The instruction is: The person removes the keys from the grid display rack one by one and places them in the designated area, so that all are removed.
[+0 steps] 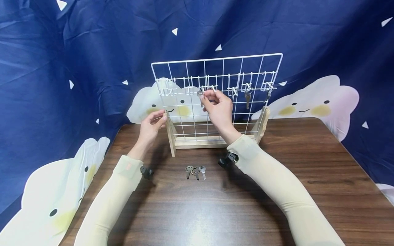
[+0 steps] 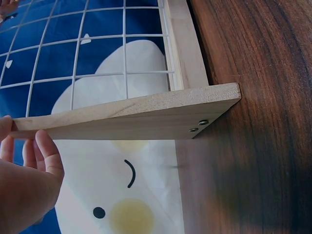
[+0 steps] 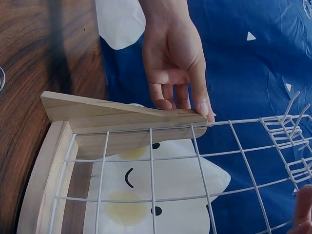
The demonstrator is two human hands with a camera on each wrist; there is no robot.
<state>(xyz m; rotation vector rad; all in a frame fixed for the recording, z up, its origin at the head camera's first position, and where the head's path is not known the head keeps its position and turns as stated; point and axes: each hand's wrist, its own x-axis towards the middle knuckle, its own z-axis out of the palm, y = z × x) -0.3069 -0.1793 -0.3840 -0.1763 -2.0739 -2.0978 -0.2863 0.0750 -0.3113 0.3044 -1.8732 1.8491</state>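
A white wire grid rack stands upright on a wooden base, with white hooks across its upper part. My left hand pinches the top of the left wooden side support between thumb and fingers, as the left wrist view also shows on the wooden side piece. In front of the middle hooks, my right hand pinches a key by its upper end; whether its ring is on a hook I cannot tell. In the right wrist view only some fingertips of that hand show.
Three keys with rings lie on the brown wooden table in front of the rack. Further keys hang on hooks at the right, one plainly visible. A blue curtain with cloud faces hangs behind.
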